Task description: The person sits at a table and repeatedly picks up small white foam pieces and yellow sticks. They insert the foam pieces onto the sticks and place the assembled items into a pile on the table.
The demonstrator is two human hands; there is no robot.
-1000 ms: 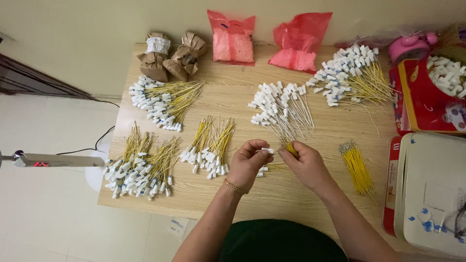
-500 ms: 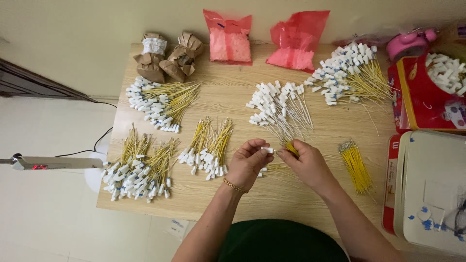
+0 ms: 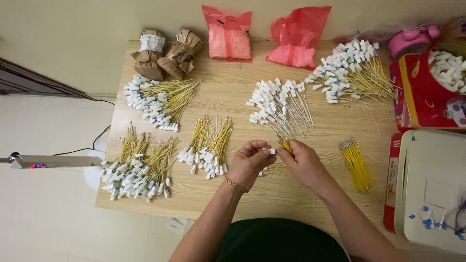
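— Anything different from a second ago?

— Very little. The left hand [image 3: 248, 162] has closed its fingers tighter on the small white connector [image 3: 268, 151], which now shows just past its fingertips, toward the right hand [image 3: 303, 162].

— And the right one?

— It has drawn in until its fingertips nearly meet the left's, the yellow wire ends [image 3: 287, 145] poking up just above its thumb.

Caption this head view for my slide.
Left hand pinches small white connector; right hand holds thin yellow wires over wooden table.
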